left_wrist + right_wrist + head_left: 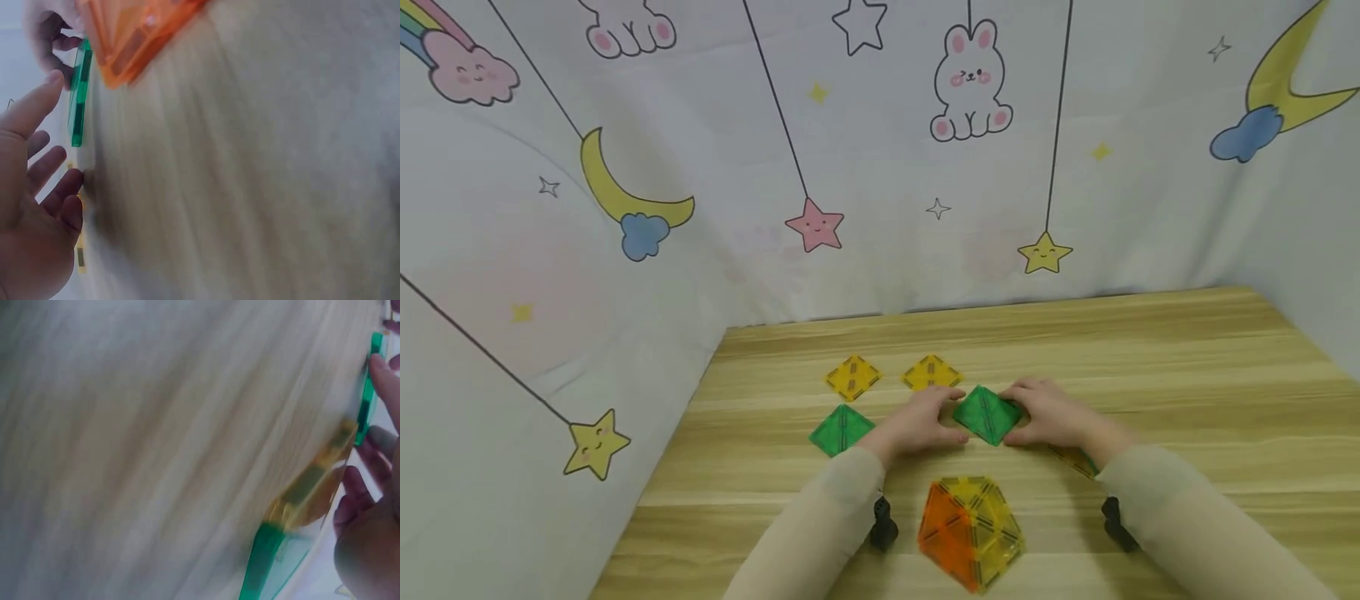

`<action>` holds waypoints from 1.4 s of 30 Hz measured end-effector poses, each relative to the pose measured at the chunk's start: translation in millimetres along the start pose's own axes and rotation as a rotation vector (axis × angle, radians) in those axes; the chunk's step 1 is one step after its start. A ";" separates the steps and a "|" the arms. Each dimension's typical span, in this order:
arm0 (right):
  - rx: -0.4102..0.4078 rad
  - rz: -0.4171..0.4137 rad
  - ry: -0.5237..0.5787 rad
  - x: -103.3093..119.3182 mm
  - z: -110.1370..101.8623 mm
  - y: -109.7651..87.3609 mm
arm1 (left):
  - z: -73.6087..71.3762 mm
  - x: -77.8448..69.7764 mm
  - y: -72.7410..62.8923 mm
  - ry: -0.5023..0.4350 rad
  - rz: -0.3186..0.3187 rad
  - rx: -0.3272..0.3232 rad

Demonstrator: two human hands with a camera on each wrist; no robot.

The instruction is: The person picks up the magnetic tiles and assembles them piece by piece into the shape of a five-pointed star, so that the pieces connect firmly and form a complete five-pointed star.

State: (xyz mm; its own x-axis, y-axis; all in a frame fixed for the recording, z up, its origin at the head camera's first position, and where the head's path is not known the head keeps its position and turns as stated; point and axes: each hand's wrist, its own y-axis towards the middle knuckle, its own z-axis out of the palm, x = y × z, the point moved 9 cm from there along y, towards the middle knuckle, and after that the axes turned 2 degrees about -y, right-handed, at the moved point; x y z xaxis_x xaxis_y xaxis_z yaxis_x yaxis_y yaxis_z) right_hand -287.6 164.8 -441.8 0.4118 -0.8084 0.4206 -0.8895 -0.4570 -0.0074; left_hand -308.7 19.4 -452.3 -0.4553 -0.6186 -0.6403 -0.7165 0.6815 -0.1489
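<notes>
A green diamond of two triangular magnetic tiles (987,414) lies between my hands in the head view. At its right corner my right hand (1048,414) pinches the edges, thumb on the near side and fingers on the far side. The right wrist view shows this thumb (382,381) against the green tile edge (365,400). Beside the left corner, my left hand (925,419) stands with fingers spread and loosely bent. In the left wrist view its palm (31,244) holds nothing, and the thumb tip is close to the green tiles (79,100).
An orange and yellow tile dome (972,533) stands nearest me, between my forearms. Another green diamond (841,430) lies left, with two yellow diamonds (852,377) behind. Under my right wrist, a yellow and green piece (1075,458) is partly hidden. A printed curtain (880,283) borders the table.
</notes>
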 end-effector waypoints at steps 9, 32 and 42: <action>-0.002 -0.031 0.034 11.8 7.7 6.8 | 5.3 7.0 -2.2 0.035 -0.056 -0.016; 0.023 0.007 0.077 12.9 17.3 11.6 | 6.6 8.9 -4.1 0.052 -0.074 -0.059; 0.011 0.009 0.099 16.0 16.8 12.3 | 7.2 8.9 -1.8 0.061 -0.103 -0.041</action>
State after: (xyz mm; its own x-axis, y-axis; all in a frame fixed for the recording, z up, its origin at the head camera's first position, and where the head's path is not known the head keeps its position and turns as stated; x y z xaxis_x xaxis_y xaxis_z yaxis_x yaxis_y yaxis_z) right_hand -288.6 140.1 -450.4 0.3814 -0.7723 0.5080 -0.8907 -0.4542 -0.0217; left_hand -307.6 15.5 -463.2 -0.4089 -0.7078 -0.5761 -0.7815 0.5975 -0.1794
